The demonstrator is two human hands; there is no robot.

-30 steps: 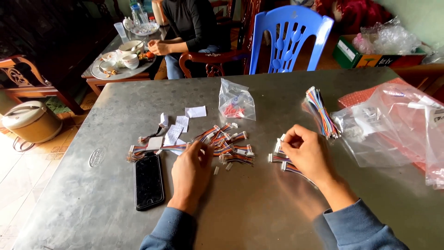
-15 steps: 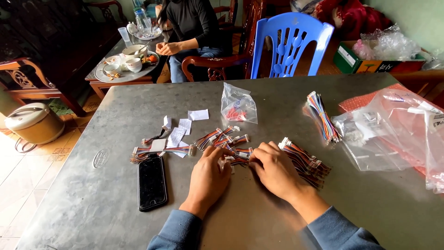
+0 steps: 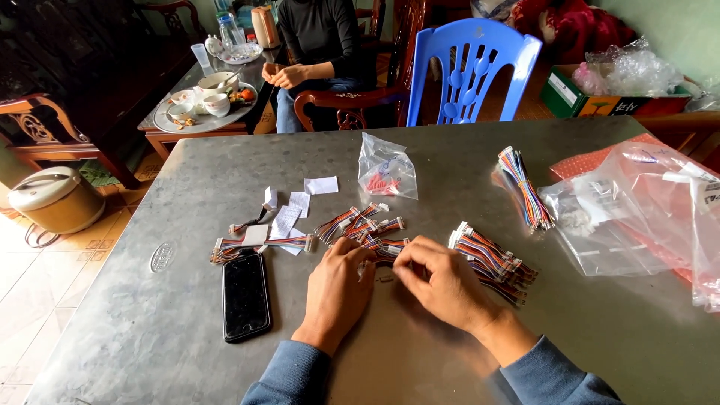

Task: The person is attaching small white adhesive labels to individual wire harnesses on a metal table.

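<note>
Both my hands rest close together on the grey metal table (image 3: 187, 352). My left hand (image 3: 339, 289) and my right hand (image 3: 441, 283) pinch a short multicoloured wire harness (image 3: 384, 251) between their fingertips. Several more short harnesses (image 3: 358, 221) lie fanned out just beyond my left hand. A stacked bundle of the same harnesses with white connectors (image 3: 491, 259) lies right of my right hand, touching it or nearly so.
A black phone (image 3: 245, 294) lies left of my left hand, with white paper slips (image 3: 296, 202) beyond it. A small clear bag of red parts (image 3: 386, 169), a long wire bundle (image 3: 523, 187) and large clear bags (image 3: 645, 210) sit farther back. A blue chair (image 3: 471, 71) and a seated person (image 3: 315, 45) are behind the table.
My right hand set the harness bundle down on the table to its right and moved left. Both hands came together over the loose harnesses at the centre.
</note>
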